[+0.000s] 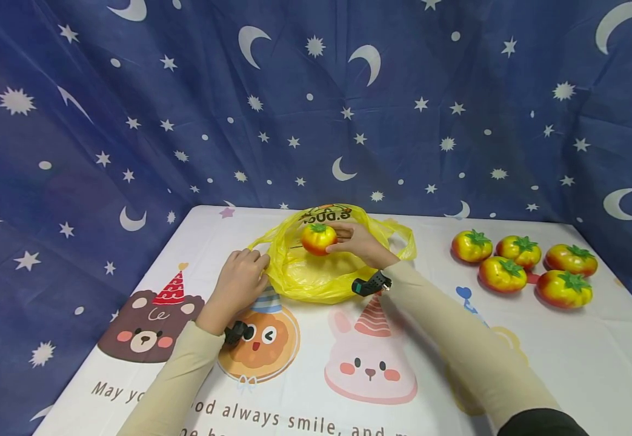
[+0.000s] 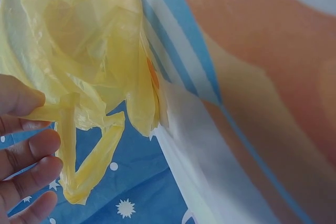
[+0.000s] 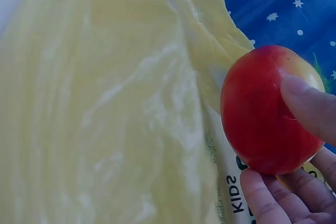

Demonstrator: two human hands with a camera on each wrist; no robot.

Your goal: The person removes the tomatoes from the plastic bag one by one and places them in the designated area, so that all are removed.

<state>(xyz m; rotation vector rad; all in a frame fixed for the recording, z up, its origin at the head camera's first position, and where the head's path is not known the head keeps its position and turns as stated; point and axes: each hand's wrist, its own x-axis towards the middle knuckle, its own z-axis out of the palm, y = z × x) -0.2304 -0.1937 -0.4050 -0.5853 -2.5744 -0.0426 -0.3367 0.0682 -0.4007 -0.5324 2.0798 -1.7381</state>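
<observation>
A yellow plastic bag (image 1: 307,292) lies with its mouth spread wide on the table. My left hand (image 1: 242,280) pinches the bag's left handle between thumb and forefinger, the other fingers loosely bent; in the left wrist view the handle loop (image 2: 67,145) hangs beside them. Over the bag's mouth, my right hand (image 1: 360,243) grips a red and yellow tomato (image 1: 316,238) with a green leafy top. Seen in the right wrist view, the thumb presses one side of the tomato (image 3: 257,114) and the fingers curl under it.
Several similar tomatoes (image 1: 503,274) sit grouped on the right of the table, with a small red piece (image 1: 532,278) among them. A white cloth (image 1: 294,387) printed with cartoon animals covers the table. Behind it hangs a blue curtain (image 1: 305,163) with moons and stars.
</observation>
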